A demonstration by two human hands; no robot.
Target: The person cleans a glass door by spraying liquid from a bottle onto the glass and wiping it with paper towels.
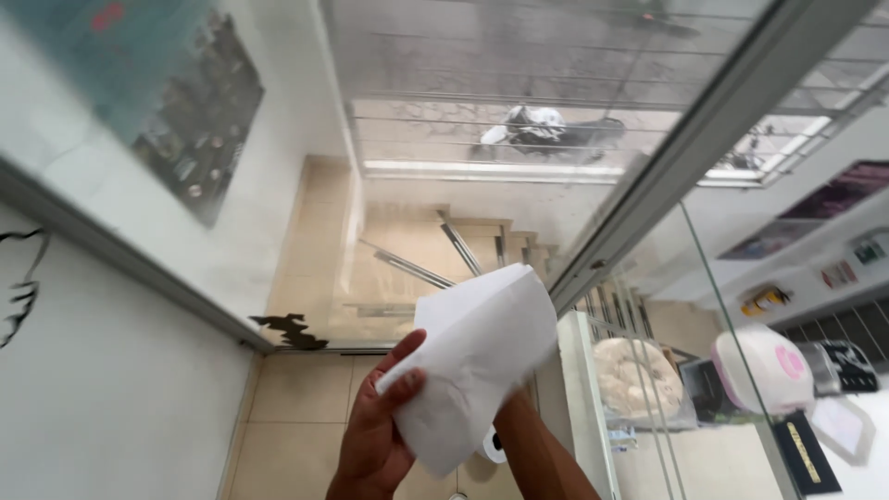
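while left hand [375,435] pinches white paper [472,361], right forearm [537,454] raised behind.

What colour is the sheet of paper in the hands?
Plain white paper, slightly creased; it shows best in the head view.

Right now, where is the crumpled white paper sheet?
In the head view, the crumpled white paper sheet sits low centre, gripped by the left hand, before the glass pane.

right hand [507,407] behind white paper [472,361]
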